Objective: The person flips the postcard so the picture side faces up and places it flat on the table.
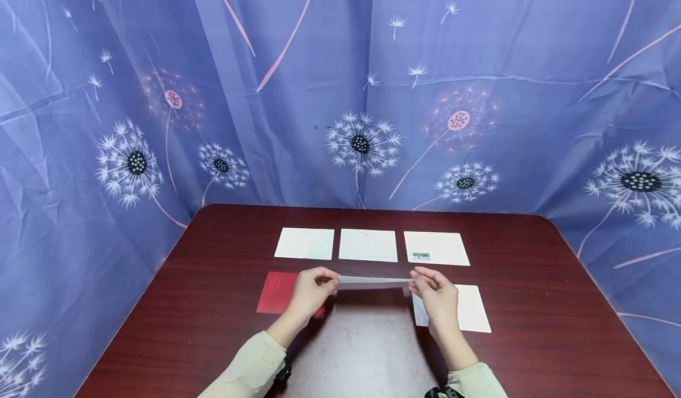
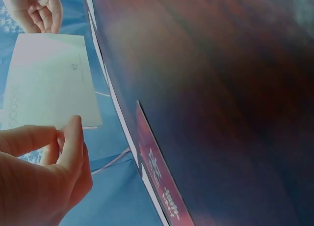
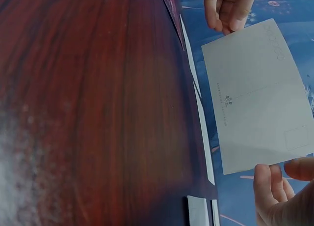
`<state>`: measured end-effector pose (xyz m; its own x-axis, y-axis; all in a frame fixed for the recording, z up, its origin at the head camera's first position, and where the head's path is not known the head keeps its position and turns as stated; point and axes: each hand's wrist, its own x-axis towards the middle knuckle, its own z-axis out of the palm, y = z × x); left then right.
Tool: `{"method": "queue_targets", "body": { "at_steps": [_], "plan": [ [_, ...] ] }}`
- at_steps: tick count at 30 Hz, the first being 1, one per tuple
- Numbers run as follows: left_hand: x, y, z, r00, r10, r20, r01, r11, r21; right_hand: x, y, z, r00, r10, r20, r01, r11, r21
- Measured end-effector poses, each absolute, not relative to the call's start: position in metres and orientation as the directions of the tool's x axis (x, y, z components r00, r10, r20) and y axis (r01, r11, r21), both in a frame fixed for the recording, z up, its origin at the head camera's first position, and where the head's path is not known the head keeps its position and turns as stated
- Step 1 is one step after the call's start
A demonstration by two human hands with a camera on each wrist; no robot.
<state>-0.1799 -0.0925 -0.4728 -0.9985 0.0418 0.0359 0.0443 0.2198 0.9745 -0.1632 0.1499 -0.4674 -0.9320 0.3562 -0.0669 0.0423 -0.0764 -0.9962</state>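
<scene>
A white postcard (image 1: 374, 280) is held up over the table by both hands, almost edge-on in the head view. Thumb and fingers of my left hand (image 1: 313, 291) pinch one short edge; my right hand (image 1: 437, 297) pinches the opposite one. The right wrist view shows the postcard's (image 3: 260, 98) printed side, with a row of small outlines, a thin line, a small emblem and a stamp square. Below and behind my left hand lies a red card (image 1: 276, 293), partly hidden. Another white card (image 1: 475, 309) lies partly covered by my right hand.
Farther back, a left white card (image 1: 304, 243), a middle white card (image 1: 368, 245) and a right white card (image 1: 437, 248) with a small green picture form a row. They lie on a dark red wooden table (image 1: 532, 268). A blue dandelion-print curtain (image 1: 298, 149) hangs behind.
</scene>
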Motion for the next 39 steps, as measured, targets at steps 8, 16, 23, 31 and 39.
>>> {"method": "queue_targets", "body": {
  "at_steps": [8,16,23,31,39],
  "plan": [
    [-0.1782,-0.0921,-0.4722,-0.999,0.038,0.009,0.015,0.151,0.988,-0.1622,0.1507,-0.4670,-0.933,0.346,-0.102,0.076,-0.089,-0.993],
    [-0.1785,-0.0925,-0.4725,-1.000,0.005,0.027,0.027,0.220,0.975,-0.1604,0.1496,-0.4666,-0.934,0.339,-0.110,0.116,-0.003,-0.993],
    [-0.1814,-0.0907,-0.4742,-1.000,0.005,0.024,0.024,0.209,0.978,-0.1604,0.1496,-0.4675,-0.935,0.337,-0.112,0.142,0.065,-0.988],
    [-0.1803,-0.0915,-0.4718,-1.000,0.025,0.002,0.007,0.205,0.979,-0.1599,0.1473,-0.4679,-0.951,0.287,-0.116,0.142,0.073,-0.987],
    [-0.1840,-0.0953,-0.4754,-0.997,0.068,-0.034,-0.016,0.250,0.968,-0.1590,0.1459,-0.4674,-0.961,0.255,-0.105,0.159,0.202,-0.966]
  ]
}}
